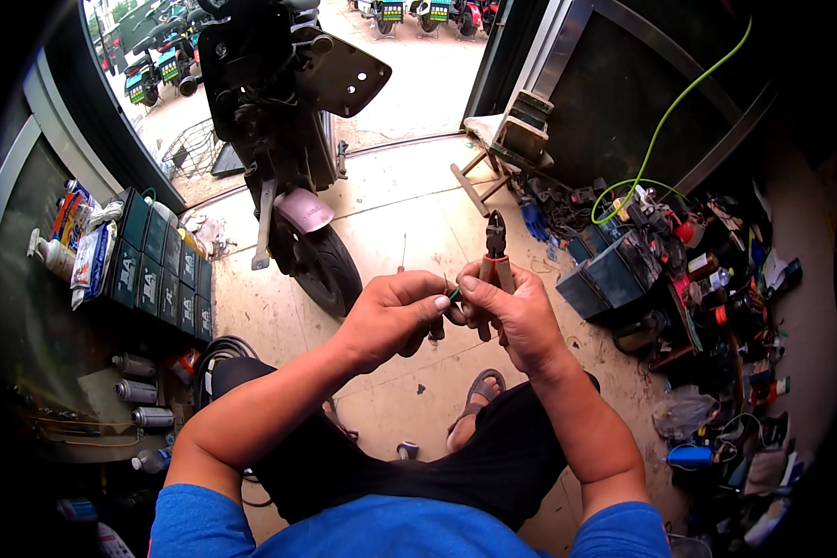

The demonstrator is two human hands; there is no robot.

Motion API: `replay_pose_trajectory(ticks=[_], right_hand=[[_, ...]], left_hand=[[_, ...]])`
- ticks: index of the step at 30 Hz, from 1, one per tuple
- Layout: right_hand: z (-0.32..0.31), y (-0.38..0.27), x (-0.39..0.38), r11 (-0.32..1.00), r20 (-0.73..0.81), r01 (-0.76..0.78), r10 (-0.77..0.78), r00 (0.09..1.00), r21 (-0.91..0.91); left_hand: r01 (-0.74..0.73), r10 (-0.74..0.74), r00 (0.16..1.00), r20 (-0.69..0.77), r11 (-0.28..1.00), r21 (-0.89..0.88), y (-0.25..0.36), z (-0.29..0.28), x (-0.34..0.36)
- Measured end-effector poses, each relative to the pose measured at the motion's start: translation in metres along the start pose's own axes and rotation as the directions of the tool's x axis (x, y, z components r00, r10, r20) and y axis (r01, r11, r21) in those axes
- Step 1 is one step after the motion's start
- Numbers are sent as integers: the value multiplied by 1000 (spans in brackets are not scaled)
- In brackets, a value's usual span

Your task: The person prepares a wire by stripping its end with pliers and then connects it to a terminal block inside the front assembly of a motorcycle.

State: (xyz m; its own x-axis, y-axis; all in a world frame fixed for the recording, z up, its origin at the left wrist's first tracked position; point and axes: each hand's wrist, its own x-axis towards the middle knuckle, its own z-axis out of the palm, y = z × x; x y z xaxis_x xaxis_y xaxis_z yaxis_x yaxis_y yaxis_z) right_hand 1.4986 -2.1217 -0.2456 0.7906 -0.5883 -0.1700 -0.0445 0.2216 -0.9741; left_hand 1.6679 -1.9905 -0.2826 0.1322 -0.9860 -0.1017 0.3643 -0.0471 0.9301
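Observation:
My left hand [395, 316] is closed around a short green wire [453, 294], pinching it between thumb and index finger near the centre of the view. My right hand [516, 316] grips side-cutting pliers [497, 237], jaws pointing up, with its thumb at the green wire's other end. A thin screwdriver-like rod [405, 242] shows just beyond my left fingers; I cannot tell whether it is held or lying on the floor. The lower ends of what my fingers hold are partly hidden.
A dark two-wheeler with wheel [316, 265] stands ahead in the doorway. Stacked batteries [153, 270] and spray cans [139, 391] line the left. A wooden stool [479, 191], cluttered parts [716, 307] and a hanging green cable [679, 102] are at right. Several scooters [158, 70] stand outside.

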Motion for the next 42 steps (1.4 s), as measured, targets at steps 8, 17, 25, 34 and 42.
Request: replay_pose_trajectory(ticks=[8, 17, 25, 34, 42], right_hand=[[-3, -5, -2, 999, 21, -42, 42, 999, -9], [1, -2, -2, 998, -1, -45, 45, 999, -42], [14, -5, -5, 987, -15, 4, -7, 1000, -158], [9, 1, -3, 978, -10, -26, 25, 1000, -207], [2, 5, -5, 993, 0, -71, 72, 997, -94]], left_hand=[[32, -41, 996, -81, 993, -110, 1, -3, -2], [18, -19, 999, -44, 999, -32, 4, -3, -3], [-33, 35, 996, -81, 999, 27, -3, 0, -3], [-211, 246, 947, -206, 961, 177, -20, 3, 1], [-194, 225, 960, -165, 963, 185, -13, 6, 0]])
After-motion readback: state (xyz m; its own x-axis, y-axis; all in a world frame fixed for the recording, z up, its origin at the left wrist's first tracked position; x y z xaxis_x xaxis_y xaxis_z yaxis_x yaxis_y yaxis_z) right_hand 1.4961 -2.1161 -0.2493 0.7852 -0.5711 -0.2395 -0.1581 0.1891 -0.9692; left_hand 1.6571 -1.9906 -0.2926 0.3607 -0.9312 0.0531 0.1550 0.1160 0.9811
